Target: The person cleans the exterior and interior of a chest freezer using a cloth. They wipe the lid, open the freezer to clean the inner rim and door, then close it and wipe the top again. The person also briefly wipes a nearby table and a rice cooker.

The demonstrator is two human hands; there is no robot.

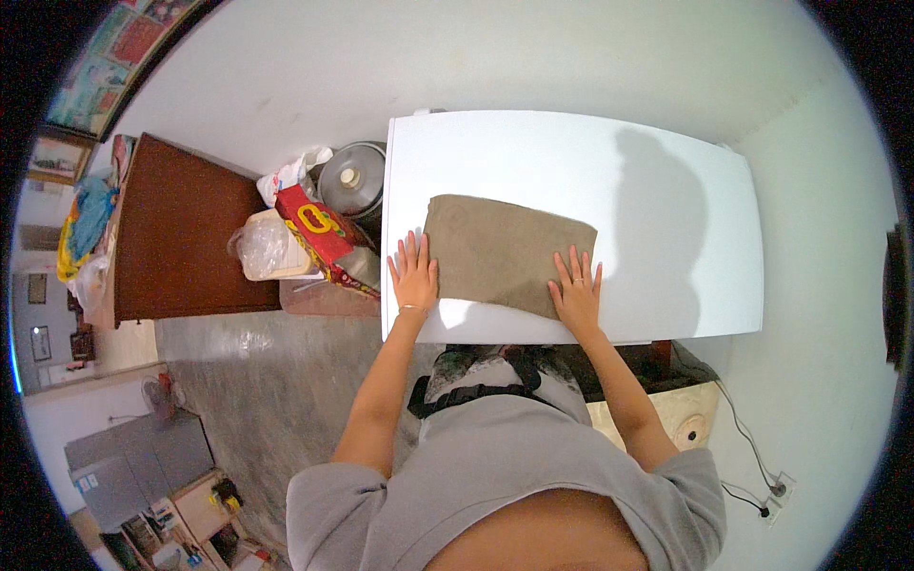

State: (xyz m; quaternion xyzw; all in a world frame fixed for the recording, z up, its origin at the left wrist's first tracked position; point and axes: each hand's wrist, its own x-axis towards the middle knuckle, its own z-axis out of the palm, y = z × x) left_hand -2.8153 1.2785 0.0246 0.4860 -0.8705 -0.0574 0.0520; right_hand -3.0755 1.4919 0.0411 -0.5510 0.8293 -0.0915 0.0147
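Observation:
A brown cloth (pixel 500 250), roughly rectangular, lies flat on a white tabletop-like surface (pixel 500 153). My left hand (pixel 414 275) rests palm down at the cloth's left edge, fingers spread, with a thin bracelet at the wrist. At the cloth's lower right edge, my right hand (pixel 578 292) lies palm down with fingers apart and a ring on one finger. Its fingertips reach the right edge. Neither hand grips the cloth. A shadow falls over the right part of the white surface.
Left of the white surface stand a grey lidded pot (pixel 351 178), a red bag with a yellow handle (pixel 314 221) and a pale container (pixel 275 250) with clear plastic on it. Farther left is a brown wooden cabinet (pixel 193 235). Walls border the back and right; cords (pixel 750 435) hang lower right.

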